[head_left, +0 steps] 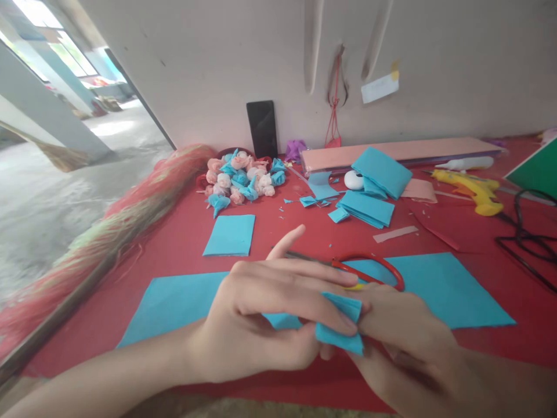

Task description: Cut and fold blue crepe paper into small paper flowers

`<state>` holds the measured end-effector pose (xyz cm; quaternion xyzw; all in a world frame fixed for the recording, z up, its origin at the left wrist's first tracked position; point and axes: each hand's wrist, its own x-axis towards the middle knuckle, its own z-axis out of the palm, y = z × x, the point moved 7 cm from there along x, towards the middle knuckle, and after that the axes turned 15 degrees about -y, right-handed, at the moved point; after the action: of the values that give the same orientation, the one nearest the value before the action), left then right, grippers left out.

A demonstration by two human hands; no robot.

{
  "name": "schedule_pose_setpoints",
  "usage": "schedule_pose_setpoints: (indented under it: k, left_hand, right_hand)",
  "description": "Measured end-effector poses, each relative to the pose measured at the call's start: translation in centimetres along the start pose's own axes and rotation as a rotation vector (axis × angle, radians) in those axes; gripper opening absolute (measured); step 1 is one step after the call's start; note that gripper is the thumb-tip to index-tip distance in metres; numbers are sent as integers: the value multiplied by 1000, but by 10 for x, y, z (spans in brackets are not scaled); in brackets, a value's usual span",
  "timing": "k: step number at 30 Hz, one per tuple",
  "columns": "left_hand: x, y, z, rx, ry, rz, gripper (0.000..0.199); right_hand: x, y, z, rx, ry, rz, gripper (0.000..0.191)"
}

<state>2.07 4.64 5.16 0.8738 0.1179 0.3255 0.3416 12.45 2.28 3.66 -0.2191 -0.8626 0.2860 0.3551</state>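
Observation:
A small folded piece of blue crepe paper (339, 335) is pinched between my two hands at the front of the table. My left hand (270, 316) presses it with thumb and index finger, the other fingers stretched out above. From the other side my right hand (404, 325) meets the paper; its fingertips are partly hidden behind the paper and my left fingers. Beneath both hands lies a long blue paper strip (452, 290). On that strip rest red-handled scissors (398, 273), partly covered by my hands. A blue paper square (230, 235) lies beyond my left hand.
Paper roses (239, 177) in pink, white and blue are heaped at the back left, near an upright phone (263, 129). Folded blue paper (368, 208) sits back right, beside a yellow glue gun (470, 188) with a black cord (517, 232). A broom (108, 244) lies along the left edge.

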Motion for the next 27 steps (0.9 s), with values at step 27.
schedule_pose_setpoints:
  k: [27]
  left_hand:
    - [3,25,-18,258,-67,132,15]
  right_hand:
    - [-10,22,37,713,-390,543,24]
